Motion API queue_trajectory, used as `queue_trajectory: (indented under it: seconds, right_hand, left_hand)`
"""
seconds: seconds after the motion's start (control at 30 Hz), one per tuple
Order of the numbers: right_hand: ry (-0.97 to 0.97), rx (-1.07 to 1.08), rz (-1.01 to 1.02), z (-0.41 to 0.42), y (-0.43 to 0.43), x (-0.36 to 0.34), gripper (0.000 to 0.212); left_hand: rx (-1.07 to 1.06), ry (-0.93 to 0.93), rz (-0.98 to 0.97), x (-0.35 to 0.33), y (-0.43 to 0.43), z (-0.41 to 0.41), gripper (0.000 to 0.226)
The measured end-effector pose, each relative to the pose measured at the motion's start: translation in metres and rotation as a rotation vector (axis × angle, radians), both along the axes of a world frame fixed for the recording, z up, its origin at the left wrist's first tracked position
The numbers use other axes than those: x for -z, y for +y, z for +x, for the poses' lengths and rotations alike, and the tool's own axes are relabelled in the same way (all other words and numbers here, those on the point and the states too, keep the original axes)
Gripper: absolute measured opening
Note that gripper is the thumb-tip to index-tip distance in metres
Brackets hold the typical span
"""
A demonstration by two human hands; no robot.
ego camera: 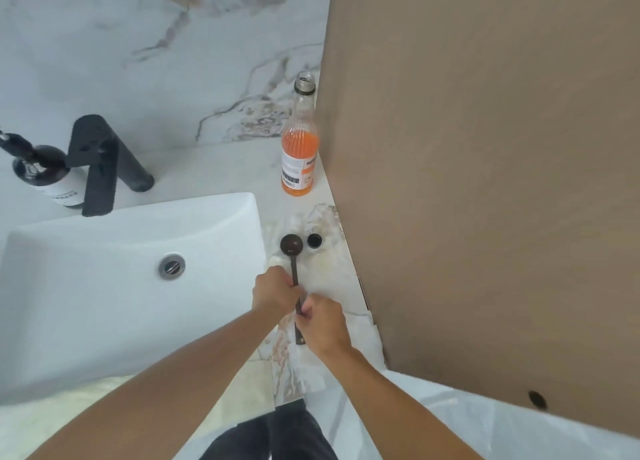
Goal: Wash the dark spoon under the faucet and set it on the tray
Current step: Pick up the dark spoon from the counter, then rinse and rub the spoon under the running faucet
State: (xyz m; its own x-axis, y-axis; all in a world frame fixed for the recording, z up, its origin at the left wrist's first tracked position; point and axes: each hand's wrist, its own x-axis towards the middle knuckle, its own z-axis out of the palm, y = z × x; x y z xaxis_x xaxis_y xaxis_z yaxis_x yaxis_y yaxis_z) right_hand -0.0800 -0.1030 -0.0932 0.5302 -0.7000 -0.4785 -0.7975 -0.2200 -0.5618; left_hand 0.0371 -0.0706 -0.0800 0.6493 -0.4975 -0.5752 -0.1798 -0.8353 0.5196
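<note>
The dark spoon lies lengthwise to the right of the white sink, its round bowl pointing away from me over a clear glass tray on the marble counter. Both hands meet on its long handle. My left hand pinches the handle from the left. Lower down, my right hand grips the handle, and the handle's end sticks out beneath it. The black faucet stands behind the sink at the left; no water is visible.
An open glass bottle of orange drink stands at the back against a tall brown panel. A small black cap rests beside the spoon's bowl. A dark soap dispenser stands left of the faucet.
</note>
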Motion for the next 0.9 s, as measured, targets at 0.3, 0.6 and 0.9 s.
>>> queue_trajectory:
  seconds: [0.3, 0.6, 0.9]
  right_hand:
    - [-0.056, 0.018, 0.12, 0.007, -0.007, -0.005, 0.028]
    - [-0.114, -0.018, 0.314, 0.049, 0.022, -0.035, 0.019]
    - [-0.101, -0.148, 0.477, 0.119, 0.098, -0.037, 0.006]
  left_hand:
    - [-0.272, 0.243, -0.093, -0.005, 0.01, 0.014, 0.013]
    - [-0.258, 0.564, -0.319, -0.029, 0.066, 0.07, 0.01]
    - [-0.536, 0.706, -0.555, -0.027, 0.141, 0.137, 0.01]
